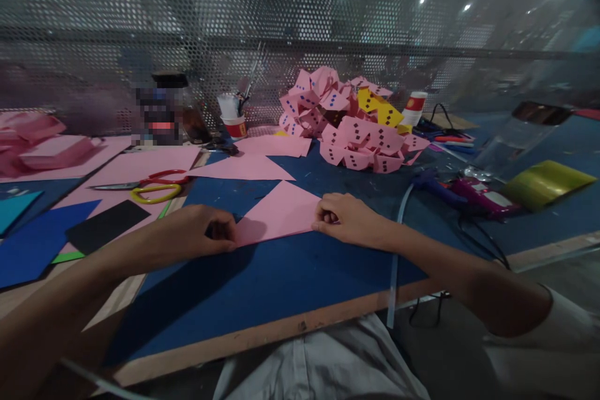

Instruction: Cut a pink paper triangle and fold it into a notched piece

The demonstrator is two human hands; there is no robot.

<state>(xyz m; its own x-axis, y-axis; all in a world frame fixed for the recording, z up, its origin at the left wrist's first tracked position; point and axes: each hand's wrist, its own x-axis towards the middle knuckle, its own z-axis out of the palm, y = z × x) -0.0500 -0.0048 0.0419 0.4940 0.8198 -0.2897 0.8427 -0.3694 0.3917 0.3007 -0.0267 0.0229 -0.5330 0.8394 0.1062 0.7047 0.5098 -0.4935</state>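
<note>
A pink sheet of paper [281,215], folded to a triangle with its point away from me, lies on the blue tabletop [262,294]. My left hand [213,229] is closed on its left corner, thumb and fingers pinched together. At the right corner, my right hand [340,217] pinches the paper with curled fingers. Just behind it lies another pink paper piece [248,167]. Left of my left hand are scissors [154,187] with red and yellow handles, a black sheet [110,225] and a blue sheet [42,244].
Pink folded paper shapes [370,144] with dark square marks are heaped at the back. A cup of tools [233,125] stands behind. On the right are a purple glue gun [485,197], a clear strip [398,250], a yellow roll [548,185] and a clear jar [513,137].
</note>
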